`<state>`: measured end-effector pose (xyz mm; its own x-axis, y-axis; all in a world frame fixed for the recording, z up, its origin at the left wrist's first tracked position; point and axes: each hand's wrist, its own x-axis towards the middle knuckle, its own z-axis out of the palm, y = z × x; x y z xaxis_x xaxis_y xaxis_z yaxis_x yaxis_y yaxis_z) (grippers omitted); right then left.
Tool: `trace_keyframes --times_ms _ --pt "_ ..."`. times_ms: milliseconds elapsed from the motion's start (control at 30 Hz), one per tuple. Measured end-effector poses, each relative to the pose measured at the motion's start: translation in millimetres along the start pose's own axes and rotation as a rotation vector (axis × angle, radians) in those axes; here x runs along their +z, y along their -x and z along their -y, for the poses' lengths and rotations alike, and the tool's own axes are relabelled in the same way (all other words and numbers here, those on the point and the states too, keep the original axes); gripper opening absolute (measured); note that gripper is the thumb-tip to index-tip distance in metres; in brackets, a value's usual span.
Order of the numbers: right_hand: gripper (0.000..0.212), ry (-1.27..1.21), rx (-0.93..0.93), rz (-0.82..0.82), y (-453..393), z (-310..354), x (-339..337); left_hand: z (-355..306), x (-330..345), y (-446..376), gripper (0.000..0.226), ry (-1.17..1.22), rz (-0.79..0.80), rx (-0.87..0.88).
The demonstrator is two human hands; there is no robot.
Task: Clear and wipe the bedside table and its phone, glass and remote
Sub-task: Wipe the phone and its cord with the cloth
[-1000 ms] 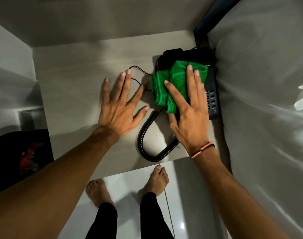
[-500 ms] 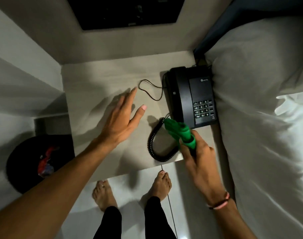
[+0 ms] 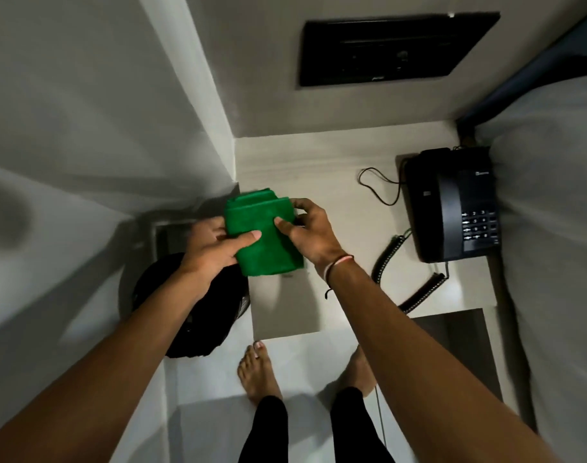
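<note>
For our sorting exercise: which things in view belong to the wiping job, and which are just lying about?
Part of the job: green cloth, held by left hand and right hand; bedside table; phone.

Just there: black bin; wall panel; bed.

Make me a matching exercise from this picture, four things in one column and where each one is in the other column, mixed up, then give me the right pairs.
Things:
1. green cloth
2. black phone
3. coiled cord
4. dark wall panel

Places:
A. on the wall above the bedside table
B. held folded between the left hand and the right hand
C. at the table's right edge, next to the bed
D. looping across the tabletop in front of the phone

Pairs: 1-B, 2-C, 3-D, 4-A
</note>
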<state>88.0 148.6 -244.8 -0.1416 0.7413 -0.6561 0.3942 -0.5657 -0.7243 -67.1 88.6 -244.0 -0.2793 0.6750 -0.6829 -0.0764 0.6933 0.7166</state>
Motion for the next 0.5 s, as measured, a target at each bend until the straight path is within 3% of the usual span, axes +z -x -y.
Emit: trace_keyframes --times_ms 67,133,233,333,500 --pt "0.041 0.148 0.013 -0.020 -2 -1 11 10 -2 -9 0.033 -0.144 -0.093 0.013" --pt "0.046 0.290 -0.046 -0.060 3 1 15 16 -2 -14 0.047 -0.296 -0.206 0.055" --pt "0.060 0.597 -0.249 -0.172 20 3 2 9 12 -1 0.056 -0.646 -0.336 0.335" --pt "0.070 0.772 -0.377 -0.412 41 -2 -34 -18 45 25 0.060 -0.803 -0.281 0.660" --pt "0.072 0.749 -0.462 -0.779 79 -10 -130 -80 133 59 0.060 -0.935 -0.196 1.108"
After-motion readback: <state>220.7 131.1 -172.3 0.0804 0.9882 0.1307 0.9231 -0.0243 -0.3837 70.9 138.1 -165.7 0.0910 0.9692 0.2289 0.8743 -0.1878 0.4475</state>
